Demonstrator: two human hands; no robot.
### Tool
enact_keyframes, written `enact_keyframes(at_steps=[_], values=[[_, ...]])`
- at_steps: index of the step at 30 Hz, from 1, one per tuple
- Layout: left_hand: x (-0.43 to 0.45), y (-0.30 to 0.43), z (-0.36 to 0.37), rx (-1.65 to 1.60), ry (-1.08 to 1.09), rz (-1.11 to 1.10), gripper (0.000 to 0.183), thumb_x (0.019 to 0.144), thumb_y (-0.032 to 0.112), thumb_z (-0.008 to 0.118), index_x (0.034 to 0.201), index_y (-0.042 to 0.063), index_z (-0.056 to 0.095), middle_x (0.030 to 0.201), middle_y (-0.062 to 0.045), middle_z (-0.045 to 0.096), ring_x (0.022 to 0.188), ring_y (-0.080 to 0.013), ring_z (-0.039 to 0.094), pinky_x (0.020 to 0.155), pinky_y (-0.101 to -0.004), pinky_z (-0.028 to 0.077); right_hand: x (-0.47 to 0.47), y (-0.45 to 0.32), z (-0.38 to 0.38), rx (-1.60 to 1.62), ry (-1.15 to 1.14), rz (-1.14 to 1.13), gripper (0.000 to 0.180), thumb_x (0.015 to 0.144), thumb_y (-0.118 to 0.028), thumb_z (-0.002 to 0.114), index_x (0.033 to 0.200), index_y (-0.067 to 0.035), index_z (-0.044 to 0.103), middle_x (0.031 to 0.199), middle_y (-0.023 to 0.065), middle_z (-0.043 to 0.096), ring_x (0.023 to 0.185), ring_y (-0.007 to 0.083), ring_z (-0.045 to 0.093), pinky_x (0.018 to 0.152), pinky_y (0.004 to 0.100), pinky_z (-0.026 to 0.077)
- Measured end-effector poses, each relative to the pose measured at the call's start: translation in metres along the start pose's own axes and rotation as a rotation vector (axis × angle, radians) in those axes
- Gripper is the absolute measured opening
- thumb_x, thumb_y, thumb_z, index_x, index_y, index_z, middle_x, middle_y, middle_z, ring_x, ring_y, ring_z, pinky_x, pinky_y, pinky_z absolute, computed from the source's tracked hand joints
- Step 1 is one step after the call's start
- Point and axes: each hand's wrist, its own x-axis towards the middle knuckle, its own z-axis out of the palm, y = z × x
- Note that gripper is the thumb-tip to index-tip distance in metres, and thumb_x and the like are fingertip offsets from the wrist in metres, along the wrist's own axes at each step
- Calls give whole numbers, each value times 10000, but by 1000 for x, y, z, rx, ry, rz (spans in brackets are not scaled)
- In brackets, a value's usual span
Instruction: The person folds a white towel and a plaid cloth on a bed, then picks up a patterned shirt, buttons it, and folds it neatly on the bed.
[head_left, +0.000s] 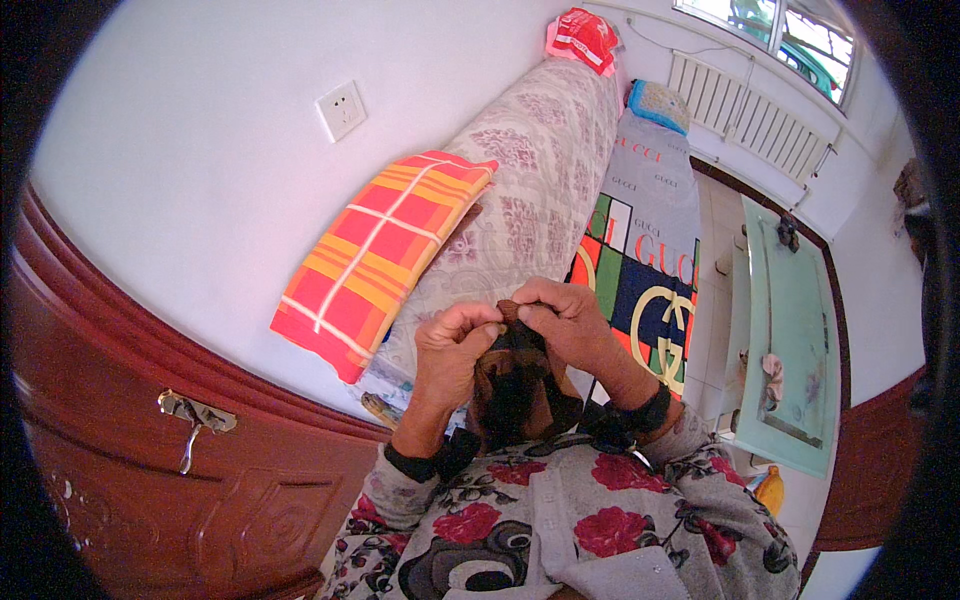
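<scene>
Close together in front of my chest, my left hand (444, 358) and my right hand (576, 322) pinch the top edge of a dark brown piece of material (511, 310) between thumbs and fingers. Below the fingertips a dark brown, partly shiny item (517, 394) hangs down; it looks joined to the pinched edge, but shadow hides its form. A black band circles each wrist. Beyond the hands lies a bed or couch with a pale cover (540, 150) in a purplish pattern. An orange-and-red checked pillow (382, 255) rests on it, left of my hands.
Left stands a reddish-brown wooden door (262, 517) with a metal handle (196, 424). A lower bed with a printed sheet (652, 202) runs alongside the couch. To the right is a glass table (795, 330) bearing a pink cloth (772, 381). A radiator (750, 116) lines the far wall.
</scene>
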Motion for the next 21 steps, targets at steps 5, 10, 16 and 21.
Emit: enact_keyframes(at_steps=[5,10,16,21], values=[[-1,3,-8,-16,-109,-121,167,760,-65,582,907,5,620,797,11,588,691,-44,517,615,-188,429,2,5,-5,175,-66,83,113,782,-78,537,855,-10,590,737,8,592,696,70,522,644,236,434],[-6,6,-9,-68,-230,-160,169,755,-51,606,914,3,620,812,1,595,705,-52,533,632,-187,439,0,3,-6,463,-54,216,123,766,-43,537,861,8,596,778,8,599,713,81,537,660,232,445],[-8,6,-8,-14,-119,-139,142,786,-12,607,926,4,619,800,11,593,666,-35,522,587,-167,429,3,-2,-9,742,-135,338,141,756,-20,530,880,8,590,806,32,605,707,100,558,653,247,467],[-8,4,-6,82,-95,-78,131,801,-1,598,931,3,616,801,10,594,672,-29,519,589,-164,432,1,-5,-6,687,-120,376,115,754,-41,549,853,0,593,783,24,604,695,87,552,631,238,462]])
